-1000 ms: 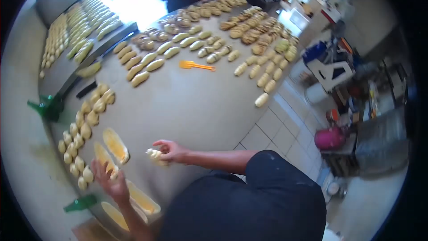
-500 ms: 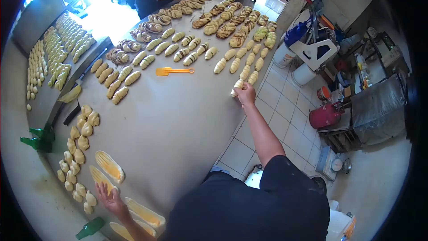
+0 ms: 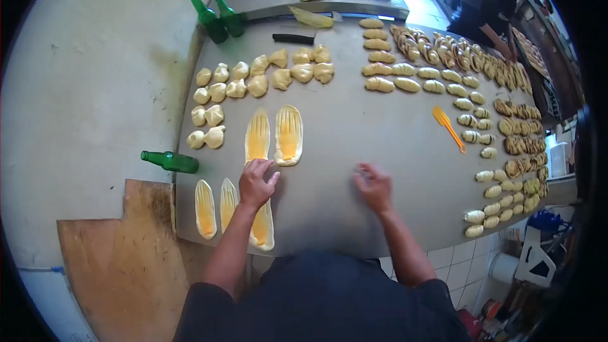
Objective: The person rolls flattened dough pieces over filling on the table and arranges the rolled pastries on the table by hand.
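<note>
Dough strip (image 3: 257, 138) lies just ahead of the half-curled left hand (image 3: 256, 185), its grip unclear. Right hand (image 3: 375, 187) is loosely open, empty.

Five dough strips (image 3: 289, 130) on the worktop (image 3: 329, 183) now: long, flat, pale, w/ orange smear on each, lengthwise slits at far ends where visible. Two far ones side by side, L one's near end right by the L fingers (image 3: 259, 166); three nearer, approx. parallel, two part-hidden.
</note>
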The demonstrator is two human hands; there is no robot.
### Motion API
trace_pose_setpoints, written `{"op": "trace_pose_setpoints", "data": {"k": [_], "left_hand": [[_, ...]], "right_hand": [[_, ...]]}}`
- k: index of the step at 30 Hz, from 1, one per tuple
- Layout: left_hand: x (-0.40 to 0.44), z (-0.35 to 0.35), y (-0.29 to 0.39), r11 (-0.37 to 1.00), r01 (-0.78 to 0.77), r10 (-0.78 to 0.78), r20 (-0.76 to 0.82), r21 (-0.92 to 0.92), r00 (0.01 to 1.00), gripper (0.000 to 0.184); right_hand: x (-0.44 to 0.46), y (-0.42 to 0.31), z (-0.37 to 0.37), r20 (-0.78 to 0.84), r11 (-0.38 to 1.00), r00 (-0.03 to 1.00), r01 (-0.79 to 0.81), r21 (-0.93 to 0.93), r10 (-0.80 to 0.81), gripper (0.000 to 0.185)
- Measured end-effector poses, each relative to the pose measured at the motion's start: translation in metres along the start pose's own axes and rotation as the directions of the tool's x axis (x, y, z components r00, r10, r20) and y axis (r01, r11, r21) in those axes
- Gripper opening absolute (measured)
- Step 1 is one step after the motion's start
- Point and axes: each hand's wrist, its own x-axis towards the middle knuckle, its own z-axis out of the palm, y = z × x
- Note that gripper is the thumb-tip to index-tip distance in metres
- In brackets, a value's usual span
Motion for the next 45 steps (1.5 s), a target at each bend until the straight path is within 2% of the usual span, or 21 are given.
{"op": "trace_pose_setpoints", "data": {"k": [3,4,6,8,11,12,14,15,16,19,24,26,30,33,34,36,38,40,42,43,45], "left_hand": [[0.004,0.012,0.000,0.979,0.003,0.008,-0.053,0.205,0.999,0.038],[0.008,0.015,0.002,0.976,0.009,0.004,-0.061,0.217,0.998,0.038],[0.014,0.026,0.008,0.958,0.149,-0.156,0.010,0.245,0.988,0.035],[0.021,0.033,0.006,0.965,0.134,-0.127,-0.042,0.225,0.991,0.032],[0.047,0.029,0.003,0.972,0.224,-0.226,-0.027,-0.078,0.974,0.022],[0.054,0.032,-0.007,0.969,0.233,-0.236,-0.025,-0.076,0.971,0.022],[0.063,0.041,-0.029,0.996,-0.094,0.092,-0.104,-0.010,0.990,0.021],[0.062,0.039,-0.028,0.984,-0.179,0.179,-0.093,0.006,0.979,0.020],[0.061,0.033,-0.023,0.984,-0.181,0.180,-0.094,0.001,0.979,0.020],[0.061,0.028,-0.021,0.952,-0.280,0.293,-0.100,0.122,0.951,0.023],[0.085,0.035,-0.035,0.995,-0.055,0.047,-0.093,-0.088,0.995,0.027],[0.087,0.039,-0.045,0.930,-0.346,0.363,-0.177,0.120,0.915,0.034],[0.088,0.028,-0.033,0.923,-0.336,0.365,-0.157,0.187,0.917,0.031],[0.110,0.029,-0.041,0.994,-0.057,0.048,-0.098,-0.090,0.994,0.024],[0.114,0.035,-0.052,0.994,-0.053,0.041,-0.114,-0.097,0.993,0.024],[0.119,0.045,-0.070,0.948,-0.312,0.317,-0.138,0.057,0.938,0.034],[0.117,0.032,-0.056,0.924,-0.367,0.381,-0.170,0.108,0.909,0.035],[0.115,0.031,-0.053,0.898,-0.412,0.436,-0.187,0.154,0.880,0.035],[0.130,0.029,-0.059,0.970,-0.237,0.238,0.021,-0.048,0.971,0.038],[0.134,0.031,-0.064,0.971,-0.234,0.235,0.010,-0.050,0.972,0.038],[0.144,0.034,-0.071,0.978,-0.179,0.180,-0.001,-0.109,0.984,0.044]], "right_hand": [[0.024,-0.049,0.076,0.098,0.948,0.943,0.312,0.068,-0.317,0.019],[0.032,-0.063,0.092,0.100,0.944,0.940,0.319,0.080,-0.326,0.019],[0.043,-0.082,0.112,0.092,0.897,0.895,0.440,-0.029,-0.436,0.017],[0.056,-0.075,0.132,0.157,0.872,0.876,0.475,-0.121,-0.455,0.012],[0.078,-0.072,0.138,0.235,0.931,0.910,0.361,-0.046,-0.341,0.009],[0.086,-0.076,0.132,0.248,0.929,0.911,0.360,-0.082,-0.331,0.008],[0.085,-0.074,0.130,0.263,0.928,0.913,0.352,-0.122,-0.312,0.008],[0.084,-0.069,0.130,0.236,0.876,0.880,0.454,-0.164,-0.412,0.010],[0.085,-0.067,0.128,0.211,0.810,0.834,0.548,-0.210,-0.510,0.012],[0.086,-0.070,0.127,0.147,0.796,0.821,0.571,-0.201,-0.551,0.012],[0.114,-0.066,0.135,0.209,0.922,0.911,0.379,-0.081,-0.356,0.010],[0.116,-0.067,0.128,0.291,0.850,0.860,0.485,-0.206,-0.420,0.011],[0.119,-0.065,0.126,0.139,0.799,0.820,0.572,-0.188,-0.555,0.013],[0.139,-0.053,0.139,0.202,0.898,0.886,0.436,-0.054,-0.418,0.018],[0.143,-0.052,0.141,0.245,0.917,0.900,0.390,-0.080,-0.361,0.022],[0.143,-0.055,0.138,0.295,0.926,0.903,0.360,-0.116,-0.314,0.026],[0.136,-0.069,0.128,0.180,0.812,0.831,0.554,-0.186,-0.526,0.030],[0.144,-0.063,0.132,0.167,0.789,0.818,0.575,-0.217,-0.551,0.033],[0.164,-0.064,0.137,0.271,0.941,0.915,0.331,-0.077,-0.300,0.035],[0.173,-0.068,0.137,0.380,0.998,0.925,0.030,-0.059,-0.005,0.037],[0.176,-0.067,0.140,0.339,0.991,0.938,0.105,-0.088,-0.070,0.035]]}}
